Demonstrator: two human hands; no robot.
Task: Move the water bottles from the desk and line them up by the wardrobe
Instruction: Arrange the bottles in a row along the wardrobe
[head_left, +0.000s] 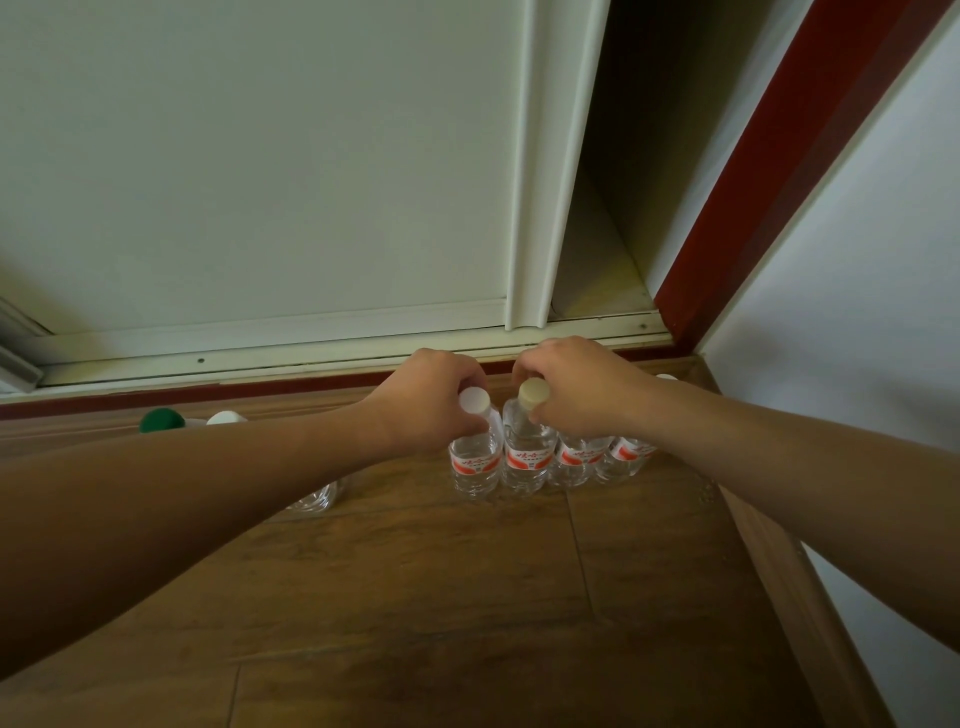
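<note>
Both hands gripping: left hand (426, 405) on white-capped bottle (474, 462), right hand (576, 384) on beige-capped bottle (527, 457). Bottles upright, side by side, on floor (467, 597) by wardrobe (260, 156).

- Four bottles (574, 460) side by side on floor (467, 597), far-right corner, just before wardrobe (260, 156) base.
- L hand (431, 402) atop leftmost bottle (474, 462); R hand (576, 384) atop next bottle (527, 457).
- Two more bottles (227, 417) further left, behind L forearm.

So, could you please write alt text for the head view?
A person's left grip holds a white-capped water bottle and the right grip a beige-capped one, upright, side by side in a red-labelled row on the wooden floor by the wardrobe.
</note>
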